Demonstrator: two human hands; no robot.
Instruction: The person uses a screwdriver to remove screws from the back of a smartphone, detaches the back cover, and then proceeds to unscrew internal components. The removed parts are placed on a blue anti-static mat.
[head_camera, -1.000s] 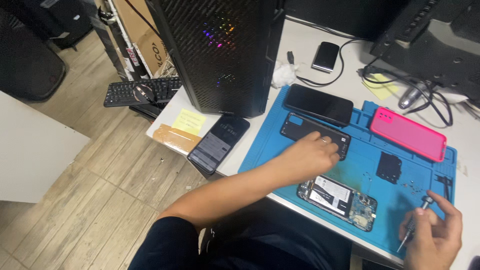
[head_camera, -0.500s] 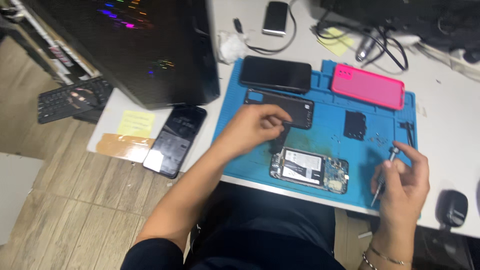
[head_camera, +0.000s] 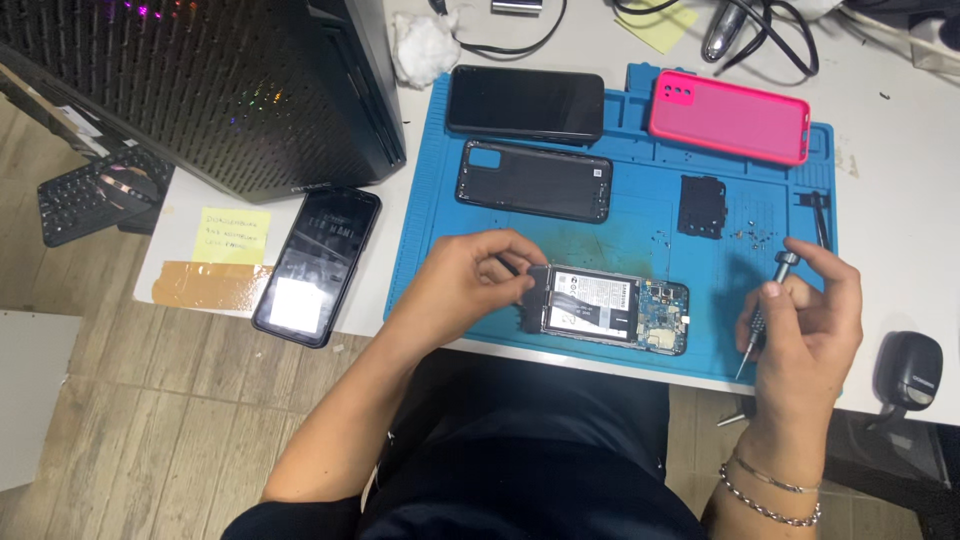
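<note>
An opened phone (head_camera: 612, 310), battery and circuit board exposed, lies near the front edge of a blue repair mat (head_camera: 640, 215). The left hand (head_camera: 470, 280) curls its fingers around the phone's left end, while the right hand (head_camera: 805, 310), just right of it, pinches a small screwdriver (head_camera: 762, 312), tip down. A black back cover (head_camera: 535, 180) lies behind.

A white surface (head_camera: 900, 200) is spanning the upper part of the view, its near edge running above a floor (head_camera: 150, 420) of pale wood-look planks that is showing at the lower left. A tall black computer tower (head_camera: 230, 90) with a perforated side panel is standing at the surface's left end, small coloured lights glowing through the mesh. Even, soft light is falling over everything, casting only faint shadows.
</note>
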